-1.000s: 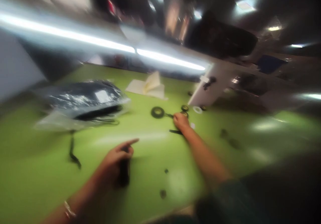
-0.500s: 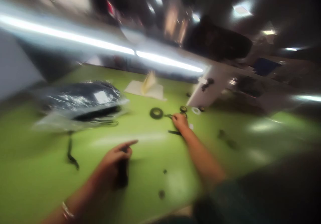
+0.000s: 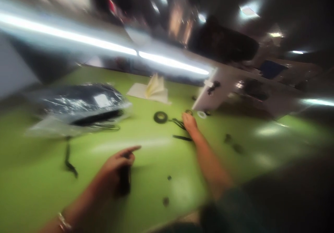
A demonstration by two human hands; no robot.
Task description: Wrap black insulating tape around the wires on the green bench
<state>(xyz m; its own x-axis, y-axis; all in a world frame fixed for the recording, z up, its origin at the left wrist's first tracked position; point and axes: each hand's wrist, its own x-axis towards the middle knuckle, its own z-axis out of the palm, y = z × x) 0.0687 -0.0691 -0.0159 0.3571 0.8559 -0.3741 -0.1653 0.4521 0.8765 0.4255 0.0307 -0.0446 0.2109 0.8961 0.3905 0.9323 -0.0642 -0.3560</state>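
My left hand (image 3: 117, 165) is wrapped round a dark object (image 3: 124, 180), its index finger stretched out to the right over the green table (image 3: 148, 160). Farther back, my right hand (image 3: 189, 122) reaches to small items, its fingers bent and pointing down beside a small roll (image 3: 188, 113); what lies under the fingertips is hidden. Black scissors (image 3: 179, 122) lie just left of that hand, next to a black tape roll (image 3: 160, 117). A thin black tool (image 3: 182, 138) rests nearer to me, its right end by my right wrist.
A plastic-wrapped dark package (image 3: 86, 102) fills the left back. An open notebook (image 3: 150, 91) lies at the back middle. A white ring (image 3: 201, 114) sits by an upright panel (image 3: 208, 95). A black strap (image 3: 69, 160) lies front left; small dark bits (image 3: 166, 201) lie at the front.
My right hand has shifted slightly right, off the scissors, and more of them shows. My left hand still holds the dark object. The whole view has moved a little.
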